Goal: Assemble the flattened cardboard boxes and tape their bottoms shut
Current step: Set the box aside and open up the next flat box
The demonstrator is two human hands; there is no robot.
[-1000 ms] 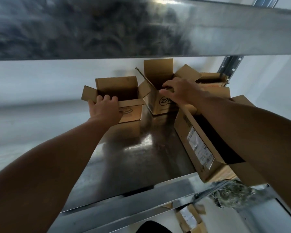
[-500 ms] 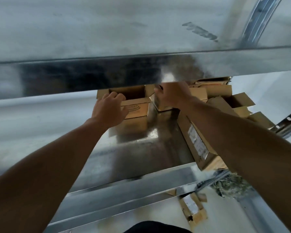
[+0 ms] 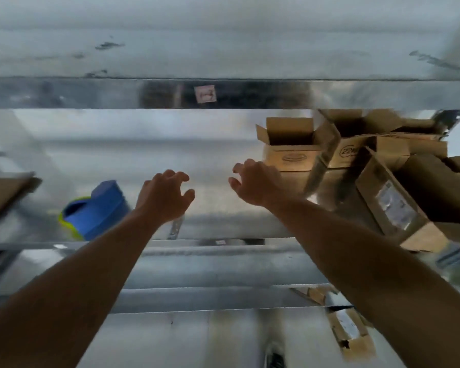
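Several assembled cardboard boxes stand open-topped on a metal shelf (image 3: 223, 224) at the right. A small box with an oval print (image 3: 290, 152) is nearest my hands, with a box marked "22" (image 3: 348, 150) beside it and a larger box with a white label (image 3: 393, 205) lying towards the shelf's front. My left hand (image 3: 165, 195) and my right hand (image 3: 255, 181) hover over the bare shelf, left of the boxes, fingers loosely curled and holding nothing. The right hand is just in front of the small box without touching it.
A blue object with a yellow-green rim (image 3: 96, 211) lies on the shelf at the left. A cardboard sheet edge (image 3: 3, 197) juts in at far left. An upper metal shelf beam (image 3: 223, 94) runs overhead. Another box (image 3: 348, 333) lies on the floor below.
Both hands have let go of the two small boxes and drawn back to the left. The view has swung left, so the boxes now sit at the right.
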